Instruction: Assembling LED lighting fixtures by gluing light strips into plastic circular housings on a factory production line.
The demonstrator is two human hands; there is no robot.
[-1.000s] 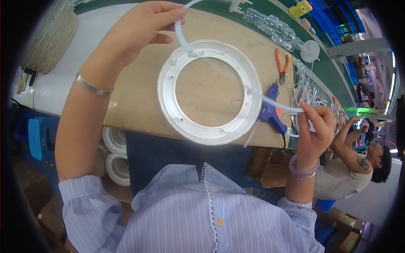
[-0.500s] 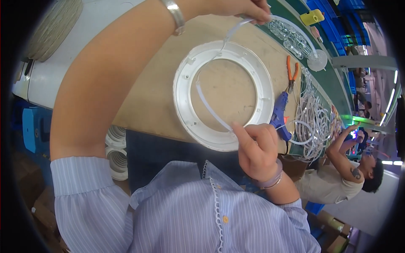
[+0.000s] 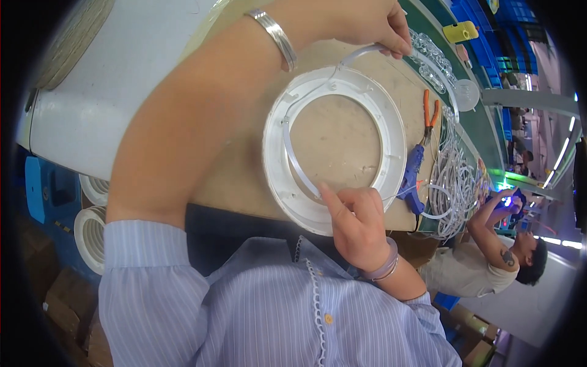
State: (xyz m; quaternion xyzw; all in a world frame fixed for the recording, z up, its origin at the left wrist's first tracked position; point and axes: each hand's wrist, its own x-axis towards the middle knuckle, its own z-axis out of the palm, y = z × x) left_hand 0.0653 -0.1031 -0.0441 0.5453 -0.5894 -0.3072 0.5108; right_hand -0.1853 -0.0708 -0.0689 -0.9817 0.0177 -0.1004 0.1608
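Note:
A white ring-shaped housing [image 3: 276,162] lies on the brown work surface in front of me. Along its inner left side runs a flexible translucent white strip [image 3: 295,162], bowed against the wall. My left hand [image 3: 391,33] reaches over the far right side and pinches another length of the strip, whose loose end curves down to the right. Fingers curled, my right hand [image 3: 358,229] is at the near rim, with the forefinger extended onto the strip. Part of the strip is hidden by that hand.
Right of the ring lie a blue glue gun [image 3: 413,177], orange-handled pliers [image 3: 430,113] and a heap of pale strips [image 3: 452,189]. Clear plastic parts [image 3: 431,58] and a yellow object [image 3: 460,32] are beyond. A co-worker [image 3: 489,251] is at the right; white rings [image 3: 90,238] sit lower left.
The whole view has shifted, so the ring appears farther right and lower. My right hand has moved left along the near rim. The strip's loose end has swung downward.

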